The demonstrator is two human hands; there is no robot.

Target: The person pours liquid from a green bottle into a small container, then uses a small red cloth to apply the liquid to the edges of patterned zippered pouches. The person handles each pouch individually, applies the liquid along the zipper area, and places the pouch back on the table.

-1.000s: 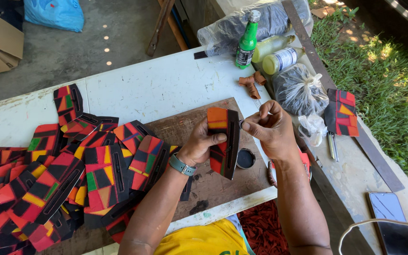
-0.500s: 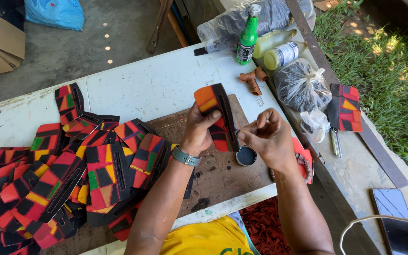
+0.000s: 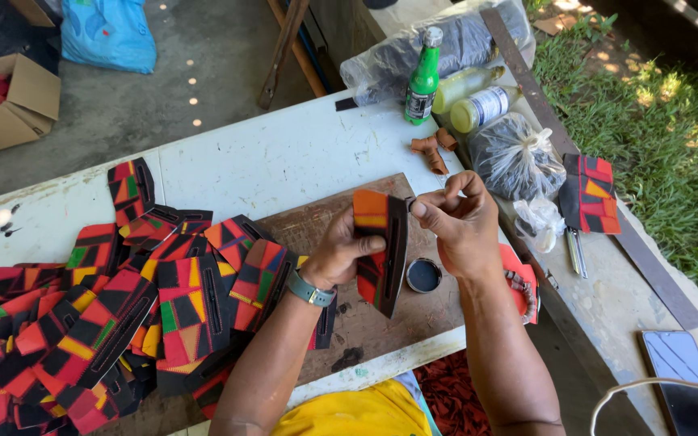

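Yellow shirt hem (image 3: pixel 349 413) showing at bottom edge, nearest me. I'm watching left hand (image 3: pixel 339 252) clamping flat red-orange-black patterned fabric piece with black strip (image 3: pixel 381 250), holding it upright above brown wooden board (image 3: pixel 341 323), probably to expose edge. Right hand (image 3: pixel 460 226) curling shut, fingertips pinching piece's top corner. Small round black tin (image 3: pixel 424 275) sitting open just below, within easy reach. Heap of matching patterned pieces (image 3: pixel 107 315) lying left, apart from work. Farther off: green glass bottle (image 3: pixel 423 79), tied clear plastic bag (image 3: pixel 515 157).
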